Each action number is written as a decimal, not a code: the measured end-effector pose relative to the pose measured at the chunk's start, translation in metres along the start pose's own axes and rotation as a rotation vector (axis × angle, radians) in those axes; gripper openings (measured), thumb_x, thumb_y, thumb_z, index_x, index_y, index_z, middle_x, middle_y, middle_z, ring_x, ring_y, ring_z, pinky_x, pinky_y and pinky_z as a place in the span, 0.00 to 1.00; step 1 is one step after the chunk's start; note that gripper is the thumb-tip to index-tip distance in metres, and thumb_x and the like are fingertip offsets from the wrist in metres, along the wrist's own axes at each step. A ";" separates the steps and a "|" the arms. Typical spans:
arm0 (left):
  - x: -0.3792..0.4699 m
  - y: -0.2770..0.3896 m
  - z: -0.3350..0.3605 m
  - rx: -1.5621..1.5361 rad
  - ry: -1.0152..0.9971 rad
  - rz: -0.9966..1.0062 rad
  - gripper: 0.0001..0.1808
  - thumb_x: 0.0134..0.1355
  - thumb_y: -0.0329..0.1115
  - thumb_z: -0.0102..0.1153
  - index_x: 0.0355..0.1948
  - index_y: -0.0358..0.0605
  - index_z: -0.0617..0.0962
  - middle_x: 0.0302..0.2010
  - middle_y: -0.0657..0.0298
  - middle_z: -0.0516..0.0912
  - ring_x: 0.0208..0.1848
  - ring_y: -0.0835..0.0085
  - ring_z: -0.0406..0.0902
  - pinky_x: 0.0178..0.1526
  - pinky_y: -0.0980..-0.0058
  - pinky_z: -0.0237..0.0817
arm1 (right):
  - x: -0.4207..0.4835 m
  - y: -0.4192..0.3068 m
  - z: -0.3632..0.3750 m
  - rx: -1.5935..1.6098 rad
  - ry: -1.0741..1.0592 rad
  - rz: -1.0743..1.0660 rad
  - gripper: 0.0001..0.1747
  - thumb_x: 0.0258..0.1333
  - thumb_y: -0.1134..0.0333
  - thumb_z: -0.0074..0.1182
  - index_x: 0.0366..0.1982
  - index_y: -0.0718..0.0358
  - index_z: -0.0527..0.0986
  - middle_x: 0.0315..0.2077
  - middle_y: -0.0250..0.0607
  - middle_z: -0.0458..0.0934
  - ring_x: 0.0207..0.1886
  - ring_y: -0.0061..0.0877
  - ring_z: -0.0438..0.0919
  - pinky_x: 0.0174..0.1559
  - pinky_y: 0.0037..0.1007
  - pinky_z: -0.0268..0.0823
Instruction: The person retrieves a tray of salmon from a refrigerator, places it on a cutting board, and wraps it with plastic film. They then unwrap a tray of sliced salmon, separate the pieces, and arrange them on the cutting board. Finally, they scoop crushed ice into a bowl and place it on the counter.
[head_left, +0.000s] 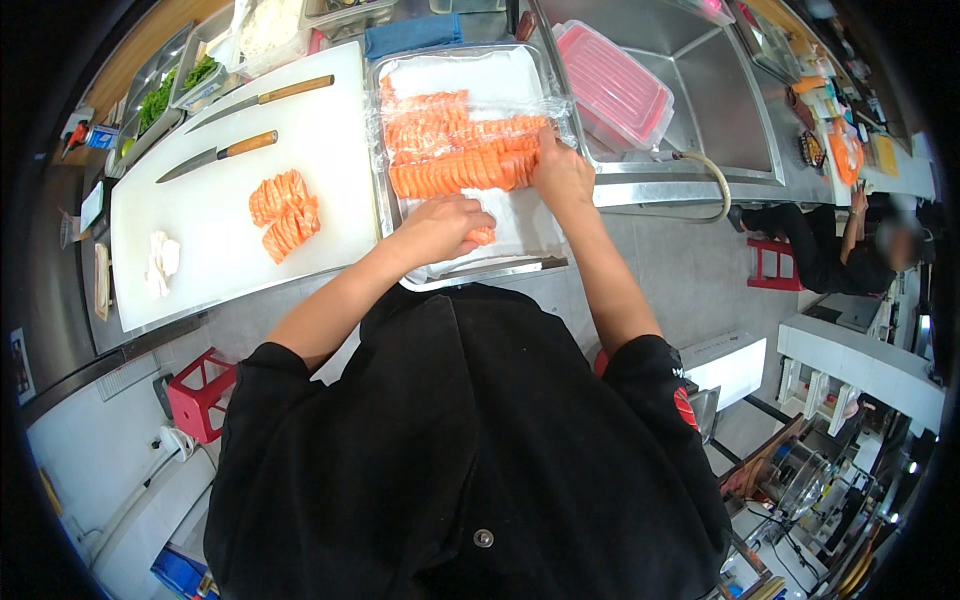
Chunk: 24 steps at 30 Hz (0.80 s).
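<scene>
Rows of sliced salmon (465, 171) lie on white paper (517, 221) in a metal tray (384, 214) before me. Clear plastic film (559, 111) covers the farther rows. My left hand (444, 231) curls over a small bunch of salmon slices (481, 236) near the tray's front, the orange flesh showing under the fingers. At the right end of the nearest row is my right hand (564, 171), fingertips down by the salmon and the film's edge; its grip is hidden. More salmon slices (285, 214) rest on the white cutting board (330, 180) to the left.
Two wooden-handled knives (247, 144) (289, 91) and a crumpled white cloth or paper (161, 262) lie on the board. A folded blue cloth (414, 36) is behind the tray. Right, a pink-lidded container (615, 82) sits in a steel sink (712, 97). A seated person (847, 255) is farther right.
</scene>
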<state>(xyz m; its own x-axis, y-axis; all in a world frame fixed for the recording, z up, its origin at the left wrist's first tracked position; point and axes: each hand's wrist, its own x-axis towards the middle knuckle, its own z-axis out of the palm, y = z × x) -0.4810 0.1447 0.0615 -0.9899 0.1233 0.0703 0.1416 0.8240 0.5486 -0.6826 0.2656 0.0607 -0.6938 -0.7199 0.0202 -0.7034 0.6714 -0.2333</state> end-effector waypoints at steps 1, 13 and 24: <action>-0.001 0.002 0.000 -0.011 0.018 -0.012 0.20 0.49 0.31 0.69 0.46 0.48 0.83 0.40 0.61 0.82 0.46 0.58 0.80 0.48 0.61 0.72 | 0.001 -0.001 -0.003 -0.041 0.007 0.000 0.23 0.50 0.69 0.60 0.50 0.56 0.71 0.32 0.53 0.84 0.36 0.48 0.84 0.40 0.47 0.75; -0.014 0.007 0.009 -0.116 0.228 -0.036 0.18 0.47 0.30 0.71 0.41 0.48 0.81 0.50 0.62 0.77 0.47 0.57 0.79 0.52 0.62 0.72 | -0.068 -0.036 -0.008 0.460 -0.131 -0.199 0.24 0.53 0.70 0.63 0.52 0.57 0.69 0.33 0.50 0.84 0.38 0.50 0.83 0.40 0.45 0.75; -0.008 0.006 0.007 -0.032 0.081 -0.112 0.29 0.50 0.36 0.72 0.54 0.49 0.77 0.48 0.61 0.79 0.52 0.60 0.78 0.54 0.64 0.71 | -0.050 -0.011 -0.006 0.693 -0.056 -0.104 0.13 0.58 0.75 0.54 0.46 0.63 0.74 0.32 0.47 0.84 0.34 0.37 0.84 0.40 0.33 0.75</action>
<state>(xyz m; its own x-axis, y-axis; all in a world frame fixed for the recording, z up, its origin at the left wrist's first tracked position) -0.4717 0.1524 0.0589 -0.9972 -0.0141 0.0736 0.0315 0.8118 0.5831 -0.6406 0.2951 0.0678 -0.6060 -0.7949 0.0306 -0.4928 0.3450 -0.7988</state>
